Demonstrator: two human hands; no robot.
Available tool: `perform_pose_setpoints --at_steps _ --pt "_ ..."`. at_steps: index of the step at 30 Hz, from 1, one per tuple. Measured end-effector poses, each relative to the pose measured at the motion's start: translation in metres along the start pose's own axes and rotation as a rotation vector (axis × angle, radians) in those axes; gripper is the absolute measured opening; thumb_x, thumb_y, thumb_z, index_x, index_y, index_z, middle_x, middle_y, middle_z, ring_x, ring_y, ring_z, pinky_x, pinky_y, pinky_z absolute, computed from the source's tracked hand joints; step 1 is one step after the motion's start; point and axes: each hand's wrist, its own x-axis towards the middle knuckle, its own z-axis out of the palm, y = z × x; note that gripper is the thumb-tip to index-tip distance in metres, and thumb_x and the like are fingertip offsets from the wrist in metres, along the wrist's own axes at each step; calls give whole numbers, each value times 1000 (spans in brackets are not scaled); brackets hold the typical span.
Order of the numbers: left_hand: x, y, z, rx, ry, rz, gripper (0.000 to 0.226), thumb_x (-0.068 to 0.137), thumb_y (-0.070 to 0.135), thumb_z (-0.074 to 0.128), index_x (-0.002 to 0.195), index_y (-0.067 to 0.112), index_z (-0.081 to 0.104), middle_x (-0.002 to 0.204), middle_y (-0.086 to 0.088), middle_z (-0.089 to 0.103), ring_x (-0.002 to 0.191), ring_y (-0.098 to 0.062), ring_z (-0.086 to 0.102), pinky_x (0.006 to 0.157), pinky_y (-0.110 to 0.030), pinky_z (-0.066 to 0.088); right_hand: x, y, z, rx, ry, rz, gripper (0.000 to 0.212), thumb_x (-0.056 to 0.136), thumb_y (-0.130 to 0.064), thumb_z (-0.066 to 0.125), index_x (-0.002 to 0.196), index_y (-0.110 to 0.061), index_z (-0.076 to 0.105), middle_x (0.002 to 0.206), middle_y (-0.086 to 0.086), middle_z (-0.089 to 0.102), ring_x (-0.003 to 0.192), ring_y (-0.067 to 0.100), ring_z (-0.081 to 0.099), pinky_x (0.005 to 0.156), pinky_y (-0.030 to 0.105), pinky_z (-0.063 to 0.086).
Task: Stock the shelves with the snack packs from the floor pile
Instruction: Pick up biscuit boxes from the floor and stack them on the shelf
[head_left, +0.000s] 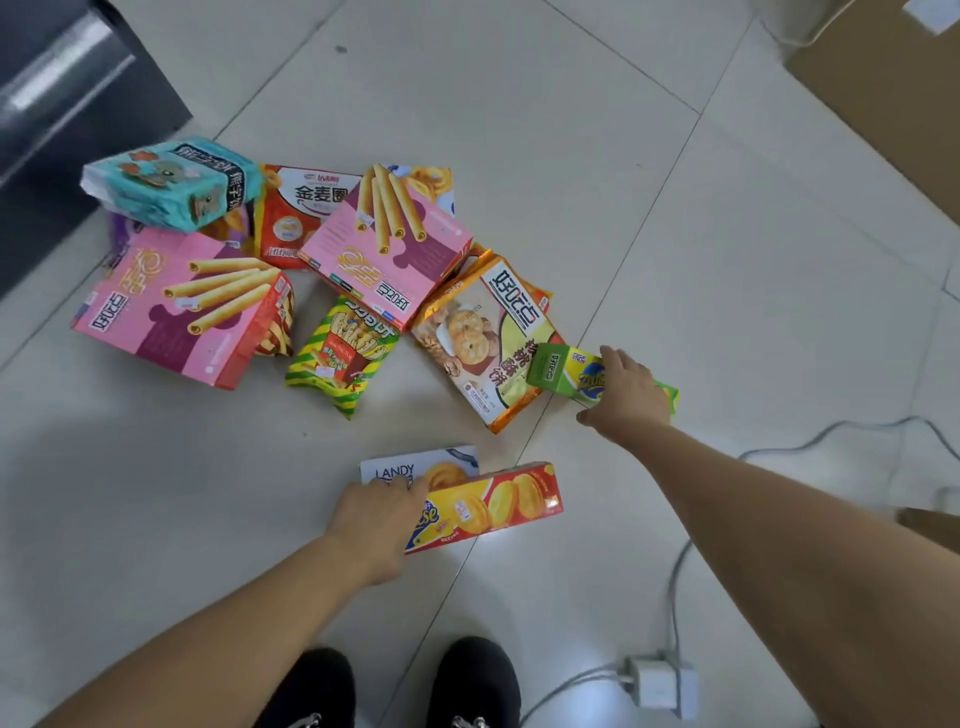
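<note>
The left hand (376, 522) grips one end of a long yellow-and-red cardboard biscuit box (501, 504). Its fingers curl over the top edge and reach a flat white box printed LANDY (410, 467), which sits just behind the first box and touches it. Both boxes are low over the pale tiled floor (519, 130), near the person's black shoes (475, 680).

The right hand (631, 397) stretches farther out and clasps a green-and-yellow cardboard box (558, 370) from above, with the thumb on the near side and the fingers wrapped over the top. The left end of this box overlaps the lower corner of an orange-and-gold foil bag of walnut cookies (478, 332).

The rest of the pile lies on the floor beyond the hands:
- A green-and-yellow striped bag of fry-shaped snacks (343, 353) lies in front.
- A tilted pink cardboard box of egg rolls (384, 244) leans over the striped bag's top edge.
- A second pink egg-roll box (176, 306) lies to the left.
- A red-and-white foil bag (293, 213) lies behind the two pink boxes.
- A teal plastic bag with cartoon bears (171, 182) rests on top at the far left.

A dark grey unit (62, 104) fills the upper left corner, and brown cardboard (883, 93) shows at the upper right. A white power adapter (660, 680) with its grey cable (675, 571) lies on the tiles to the right of the shoes.
</note>
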Motion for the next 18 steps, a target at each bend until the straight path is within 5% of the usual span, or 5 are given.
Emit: perform_pose_setpoints --at_steps 6,11,16,18 --pt "15 -17 -20 -185 27 77 67 73 46 69 126 22 36 121 1 57 106 -22 61 76 -31 47 6 1 4 -55 44 -48 59 79 -28 72 130 -20 43 124 4 55 117 26 50 96 38 37" --pt "3 -26 -48 -266 6 87 61 62 40 74 113 23 44 111 1 59 99 -22 59 65 -26 41 -17 -13 -18 -3 12 -208 67 79 -35 67 138 -26 36 122 3 53 110 28 56 111 46 28" --pt "-37 -33 -93 -449 105 55 63 55 43 77 112 30 53 105 8 63 93 -17 59 71 -31 51 -56 -45 -85 -76 29 -432 81 78 -41 67 146 -29 26 122 7 45 113 29 46 83 36 44" --pt "-62 -37 -118 -502 157 49 68 53 45 78 116 32 54 106 10 64 94 -15 60 72 -30 52 -77 -58 -119 -139 30 -533 89 78 -43 67 151 -30 18 124 8 44 114 30 45 85 38 44"
